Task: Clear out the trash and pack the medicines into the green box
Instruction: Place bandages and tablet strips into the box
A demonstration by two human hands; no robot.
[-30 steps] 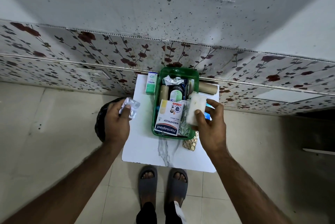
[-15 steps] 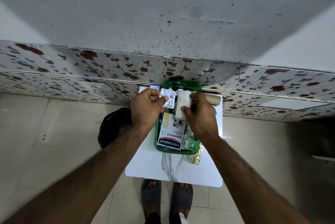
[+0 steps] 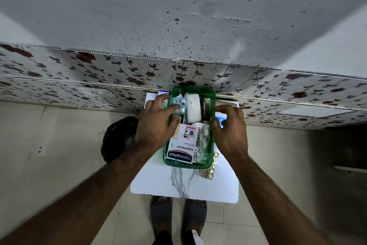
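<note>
The green box (image 3: 212, 94) stands on a small white table (image 3: 158, 181) against the wall. Inside lie a white gauze roll (image 3: 193, 108), a Hansaplast box (image 3: 183, 143), silver foil strips (image 3: 202, 143) and a dark bottle (image 3: 206, 108). My left hand (image 3: 156, 125) reaches over the box's left rim, its fingertips resting on a silver blister strip (image 3: 179, 104) at the far left of the box. My right hand (image 3: 230, 131) hovers beside the right rim with fingers curled and nothing in them, just off the gauze roll.
A gold blister pack (image 3: 210, 169) lies on the table at the box's near right corner. A small carton (image 3: 163, 92) peeks out behind my left hand. A black trash bag (image 3: 117, 137) sits on the floor left of the table. My feet in sandals (image 3: 178, 217) stand below.
The gauze roll has left my right hand and now lies in the box; that hand has drawn back to the right. My left hand has lowered the blister strip into the box's far left.
</note>
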